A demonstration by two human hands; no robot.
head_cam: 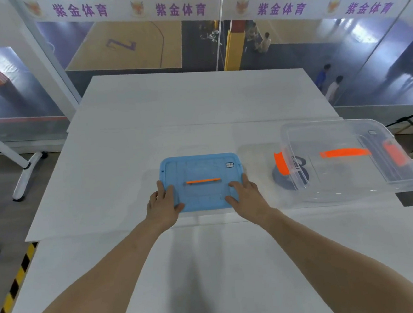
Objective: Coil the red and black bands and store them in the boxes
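Both hands flat on the near corners of the blue lid (pixel 201 181), left hand (pixel 163 205) at the near-left corner, right hand (pixel 245 195) at the near-right, fingers spread and pressing down rather than gripping. Lid straight ahead, long axis running left to right, orange handle (pixel 202 181) along that same line between the hands; each hand about equally near. Box beneath mostly hidden, contents not visible. Off to the right on the white worktop (pixel 126 163), well apart from the hands, a clear box (pixel 402 179) tipped over a dark coiled band (pixel 279 175). Probably sealing the first box; right hand nearer the dark coil.
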